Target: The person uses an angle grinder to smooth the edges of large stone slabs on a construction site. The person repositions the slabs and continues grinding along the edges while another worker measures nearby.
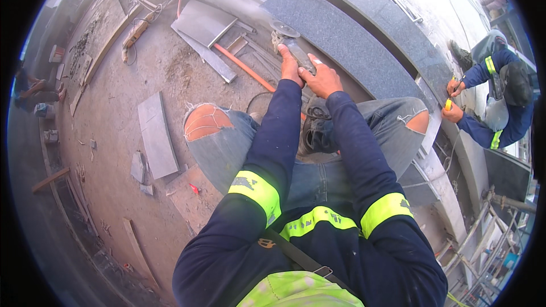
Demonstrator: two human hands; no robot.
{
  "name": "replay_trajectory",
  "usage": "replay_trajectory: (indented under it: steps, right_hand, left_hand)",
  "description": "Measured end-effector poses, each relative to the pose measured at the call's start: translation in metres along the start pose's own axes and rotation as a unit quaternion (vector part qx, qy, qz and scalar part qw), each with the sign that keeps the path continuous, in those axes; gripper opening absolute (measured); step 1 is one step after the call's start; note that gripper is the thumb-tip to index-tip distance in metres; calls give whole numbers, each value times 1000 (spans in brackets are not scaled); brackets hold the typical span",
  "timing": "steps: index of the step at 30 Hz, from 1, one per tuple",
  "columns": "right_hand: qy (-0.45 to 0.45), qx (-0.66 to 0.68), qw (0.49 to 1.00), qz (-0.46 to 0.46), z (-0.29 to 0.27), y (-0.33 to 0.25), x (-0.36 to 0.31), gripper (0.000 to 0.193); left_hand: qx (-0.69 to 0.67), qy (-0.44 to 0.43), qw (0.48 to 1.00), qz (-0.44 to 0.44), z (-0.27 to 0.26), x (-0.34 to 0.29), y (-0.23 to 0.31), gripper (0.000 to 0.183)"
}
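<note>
Both of my hands are closed around a dusty angle grinder (298, 55), held out in front of my knees. My left hand (290, 67) wraps its left side, and my right hand (323, 81) grips farther back, with a white wrap on one finger. The round grinder disc (285, 28) points away from me, by the near edge of a long dark grey stone slab (347, 40). Whether the disc touches the slab, I cannot tell. An orange hose (244, 68) runs along the ground to the left of my hands.
On the right, a co-worker (495, 91) crouches with a yellow tape measure (449, 104). Grey tiles (202, 21) lie ahead to the left, and another grey slab (157, 135) rests on the dusty floor. Farther left are a wooden beam (111, 42) and a power tool (135, 35).
</note>
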State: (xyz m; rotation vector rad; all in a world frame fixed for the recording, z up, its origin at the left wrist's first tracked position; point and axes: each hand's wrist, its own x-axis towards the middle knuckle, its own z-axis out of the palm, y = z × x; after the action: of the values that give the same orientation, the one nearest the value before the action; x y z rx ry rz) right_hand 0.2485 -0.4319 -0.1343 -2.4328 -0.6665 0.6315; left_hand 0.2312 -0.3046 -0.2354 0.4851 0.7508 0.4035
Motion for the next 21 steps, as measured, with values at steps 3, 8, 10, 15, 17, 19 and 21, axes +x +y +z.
replay_trajectory:
  steps: [3,8,10,15,17,19,21]
  right_hand:
    - [-6,0,1000,9,-2,-2,-3,84]
    - [0,1,1000,9,-1,0,-4,84]
    - [0,-3,1000,11,-1,-1,-5,84]
    - [-1,1,1000,13,-3,-2,-8,84]
    - [1,-1,1000,10,-3,-2,-7,84]
    - [3,-4,1000,8,-1,-2,-5,83]
    - [5,-5,1000,9,1,-2,-1,83]
  left_hand:
    - [2,2,1000,-1,0,-3,-1,104]
    - [5,14,1000,-17,-1,0,0,92]
    - [13,14,1000,-12,-2,0,-1,92]
    - [13,18,1000,-13,0,-4,-1,91]
    - [15,23,999,-15,3,-5,1,91]
    - [15,23,999,-17,4,-5,3,90]
    - [12,21,1000,-17,4,-5,4,90]
